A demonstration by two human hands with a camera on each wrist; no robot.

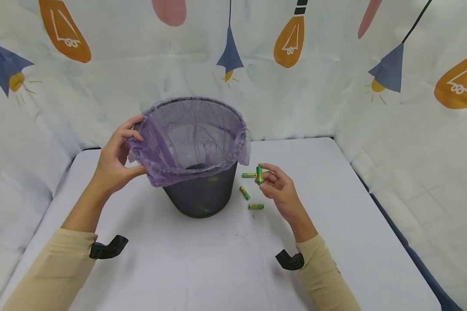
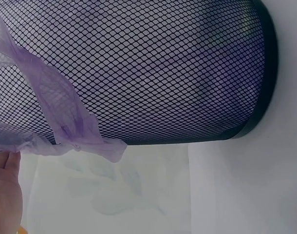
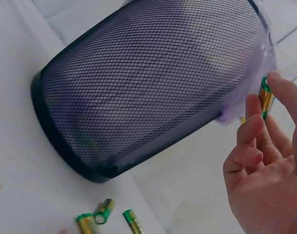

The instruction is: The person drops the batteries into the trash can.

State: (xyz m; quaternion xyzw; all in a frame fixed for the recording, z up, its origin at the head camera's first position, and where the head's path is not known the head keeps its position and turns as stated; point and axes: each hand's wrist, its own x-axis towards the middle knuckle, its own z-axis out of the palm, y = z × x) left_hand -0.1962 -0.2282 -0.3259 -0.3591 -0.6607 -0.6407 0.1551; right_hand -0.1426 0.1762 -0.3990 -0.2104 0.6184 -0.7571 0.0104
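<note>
A black mesh wastebasket [image 1: 202, 198] stands on the table, lined with a thin purple bag [image 1: 161, 149] folded over its rim. My left hand [image 1: 118, 157] grips the bagged rim at its left side, thumb in front and fingers at the edge. Between thumb and fingertips, my right hand [image 1: 278, 188] pinches a green-and-gold battery [image 1: 259, 175], held up just right of the wastebasket. Three similar batteries lie on the table below that hand: one at the back [image 1: 248, 175], a slanted one [image 1: 244, 193] and a nearer one [image 1: 256, 206]. Greenish spots show through the mesh low down.
The white tabletop [image 1: 218, 263] spreads around the wastebasket. Behind it hangs a pale curtain [image 1: 120, 82] printed with lamps and bulbs, and more fabric closes both sides. A black wrist mount [image 1: 109, 247] sticks out from the left sleeve, another [image 1: 289, 260] from the right.
</note>
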